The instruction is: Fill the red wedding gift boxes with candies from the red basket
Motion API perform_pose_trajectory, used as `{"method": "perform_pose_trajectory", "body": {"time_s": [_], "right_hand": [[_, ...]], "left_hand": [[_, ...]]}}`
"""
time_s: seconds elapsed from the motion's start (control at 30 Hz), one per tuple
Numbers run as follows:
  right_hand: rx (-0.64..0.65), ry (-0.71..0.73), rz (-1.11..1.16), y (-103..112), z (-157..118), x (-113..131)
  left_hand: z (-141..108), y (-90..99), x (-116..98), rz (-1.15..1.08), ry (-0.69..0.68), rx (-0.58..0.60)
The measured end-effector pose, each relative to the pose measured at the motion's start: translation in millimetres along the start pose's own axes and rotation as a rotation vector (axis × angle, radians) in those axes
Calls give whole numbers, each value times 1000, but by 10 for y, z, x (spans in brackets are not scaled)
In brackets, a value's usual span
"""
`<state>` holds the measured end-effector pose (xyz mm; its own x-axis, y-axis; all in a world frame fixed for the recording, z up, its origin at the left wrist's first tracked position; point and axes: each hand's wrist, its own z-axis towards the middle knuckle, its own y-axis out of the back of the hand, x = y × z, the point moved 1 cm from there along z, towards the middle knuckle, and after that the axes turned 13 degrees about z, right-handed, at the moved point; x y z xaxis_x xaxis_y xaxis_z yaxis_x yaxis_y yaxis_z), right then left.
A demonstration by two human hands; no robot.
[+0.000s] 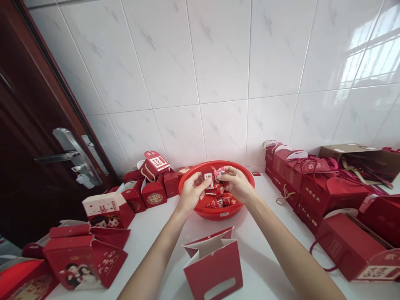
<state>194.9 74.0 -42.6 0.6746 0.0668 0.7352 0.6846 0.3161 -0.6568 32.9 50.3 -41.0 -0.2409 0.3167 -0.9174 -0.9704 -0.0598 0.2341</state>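
Note:
Both my hands are over a round red plastic basket (206, 214) of wrapped candies (223, 201). Between the thumb and fingers of my left hand (191, 191) is a small white-and-red wrapped candy (208, 181). My right hand (239, 184) pinches a red-and-pink wrapped candy (219, 171) close beside it. In front of the basket, between my forearms, a red paper gift box (215, 271) stands with its top open and an oval slot in its near side.
Red gift boxes (106, 210) line the left side by a dark door (28, 125). More red boxes (328, 187) are stacked at the right, near an open brown carton (353, 154). White tiled wall (218, 62) rises behind the basket.

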Motion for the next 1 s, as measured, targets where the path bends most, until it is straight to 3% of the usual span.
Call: {"method": "perform_pose_trajectory", "body": {"time_s": [0.17, 0.6, 0.73, 0.83, 1.0], "right_hand": [[10, 38, -61, -72, -102, 75], [45, 78, -355, -233, -353, 148], [-7, 177, -387, -264, -378, 165], [-42, 291, -448, -272, -438, 301], [-23, 409, -516, -257, -595, 583]], "left_hand": [[-86, 51, -34, -37, -34, -70], [-183, 64, -130, -227, -26, -77], [-254, 90, -250, -120, -22, 26], [-408, 269, -454, 137, -68, 120], [-739, 558, -744, 623, -135, 535]]}}
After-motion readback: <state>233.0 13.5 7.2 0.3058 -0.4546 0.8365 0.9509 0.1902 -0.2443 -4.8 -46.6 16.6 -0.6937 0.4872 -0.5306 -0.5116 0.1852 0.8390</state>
